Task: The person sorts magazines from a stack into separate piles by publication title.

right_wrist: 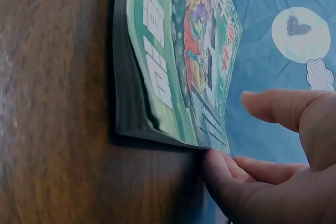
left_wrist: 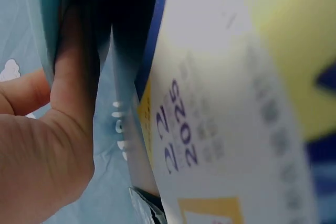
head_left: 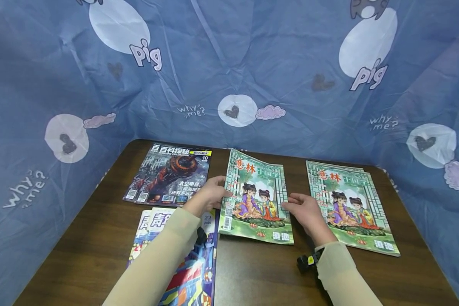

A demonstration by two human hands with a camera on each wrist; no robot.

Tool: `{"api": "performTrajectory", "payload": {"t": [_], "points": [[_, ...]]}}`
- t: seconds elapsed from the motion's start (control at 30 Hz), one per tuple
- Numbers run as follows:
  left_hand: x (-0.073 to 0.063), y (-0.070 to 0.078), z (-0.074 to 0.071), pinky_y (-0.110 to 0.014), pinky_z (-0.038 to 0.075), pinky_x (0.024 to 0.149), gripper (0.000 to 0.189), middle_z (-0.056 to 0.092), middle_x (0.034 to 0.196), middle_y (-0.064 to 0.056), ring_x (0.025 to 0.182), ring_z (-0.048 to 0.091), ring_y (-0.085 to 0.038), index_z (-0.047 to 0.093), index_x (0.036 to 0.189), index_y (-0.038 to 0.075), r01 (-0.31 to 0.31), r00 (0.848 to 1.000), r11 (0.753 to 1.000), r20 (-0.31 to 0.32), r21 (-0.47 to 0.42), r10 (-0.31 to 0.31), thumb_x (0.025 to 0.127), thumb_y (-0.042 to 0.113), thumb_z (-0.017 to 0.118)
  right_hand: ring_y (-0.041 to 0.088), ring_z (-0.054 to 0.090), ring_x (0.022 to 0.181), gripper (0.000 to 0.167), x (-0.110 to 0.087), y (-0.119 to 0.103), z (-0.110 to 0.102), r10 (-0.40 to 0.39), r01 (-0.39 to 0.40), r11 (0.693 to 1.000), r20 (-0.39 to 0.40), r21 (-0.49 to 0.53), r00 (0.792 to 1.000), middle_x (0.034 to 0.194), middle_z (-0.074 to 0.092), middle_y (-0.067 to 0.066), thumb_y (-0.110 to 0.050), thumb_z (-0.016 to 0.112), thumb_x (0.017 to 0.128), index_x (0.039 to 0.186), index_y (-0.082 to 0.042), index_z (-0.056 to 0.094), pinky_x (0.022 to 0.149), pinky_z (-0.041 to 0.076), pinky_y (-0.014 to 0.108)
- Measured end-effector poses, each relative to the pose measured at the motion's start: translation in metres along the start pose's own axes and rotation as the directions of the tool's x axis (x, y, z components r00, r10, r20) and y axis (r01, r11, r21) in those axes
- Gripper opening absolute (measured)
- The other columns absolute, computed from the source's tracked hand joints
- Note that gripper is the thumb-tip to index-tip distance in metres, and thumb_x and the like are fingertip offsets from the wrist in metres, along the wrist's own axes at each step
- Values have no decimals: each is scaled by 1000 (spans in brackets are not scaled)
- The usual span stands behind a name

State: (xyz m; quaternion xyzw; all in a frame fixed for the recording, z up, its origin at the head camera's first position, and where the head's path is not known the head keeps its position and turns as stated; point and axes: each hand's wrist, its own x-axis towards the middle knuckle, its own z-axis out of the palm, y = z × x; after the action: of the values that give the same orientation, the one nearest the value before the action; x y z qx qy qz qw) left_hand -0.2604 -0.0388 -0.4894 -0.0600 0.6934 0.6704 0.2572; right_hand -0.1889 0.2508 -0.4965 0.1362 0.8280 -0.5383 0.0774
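Observation:
A green illustrated magazine [head_left: 258, 199] lies in the middle of the table in the head view, its left side slightly raised. My left hand [head_left: 214, 193] pinches that left edge; in the left wrist view the thumb and a finger [left_wrist: 76, 77] stand on either side of its teal edge. By the opposite edge is my right hand [head_left: 304, 210]. In the right wrist view its fingertips [right_wrist: 215, 163] touch the edge of the magazine [right_wrist: 157, 61], while another digit is held apart from it. Part of the left fingers is hidden under the magazine.
Matching green magazines [head_left: 352, 208] lie stacked at the right. A dark science magazine [head_left: 172, 172] tops a pile at the back left. Colourful magazines [head_left: 191, 272] lie below my left forearm. A blue patterned cloth [head_left: 199, 85] hangs behind the brown table [head_left: 252, 276].

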Motion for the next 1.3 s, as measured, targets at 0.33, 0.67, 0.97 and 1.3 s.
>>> {"api": "performTrajectory", "payload": {"t": [0.33, 0.67, 0.97, 1.3], "points": [[-12, 5, 1, -27, 45, 49, 68, 62, 82, -6, 47, 39, -9, 39, 156, 14, -41, 998, 996, 38, -74, 44, 95, -6, 62, 42, 34, 141, 85, -2, 1, -8, -12, 15, 999, 86, -29, 996, 155, 35, 28, -39, 71, 97, 156, 5, 29, 109, 37, 57], [-21, 9, 18, -35, 56, 61, 63, 66, 84, -9, 57, 57, -14, 39, 154, 10, -42, 992, 988, 110, -151, 59, 97, -7, 59, 43, 25, 146, 92, -11, 6, -31, -34, 30, 999, 90, 45, 995, 159, 25, 30, -37, 77, 93, 158, 2, 26, 111, 34, 57], [-20, 3, 45, -43, 61, 69, 52, 72, 98, -19, 76, 72, -28, 46, 147, 1, -82, 986, 979, 131, -189, 108, 97, -7, 60, 45, 26, 145, 93, -26, 9, -55, -19, 19, 1000, 6, 4, 1000, 159, 24, 31, -38, 79, 90, 160, -5, 27, 108, 38, 59], [-13, 5, 81, -43, 60, 69, 48, 72, 97, -19, 80, 73, -30, 51, 143, -2, -86, 984, 975, 135, -203, 115, 97, -5, 62, 47, 26, 145, 99, -35, 17, -88, 4, -6, 1000, -47, -30, 999, 158, 24, 34, -43, 80, 89, 159, 0, 25, 107, 38, 59]]}}
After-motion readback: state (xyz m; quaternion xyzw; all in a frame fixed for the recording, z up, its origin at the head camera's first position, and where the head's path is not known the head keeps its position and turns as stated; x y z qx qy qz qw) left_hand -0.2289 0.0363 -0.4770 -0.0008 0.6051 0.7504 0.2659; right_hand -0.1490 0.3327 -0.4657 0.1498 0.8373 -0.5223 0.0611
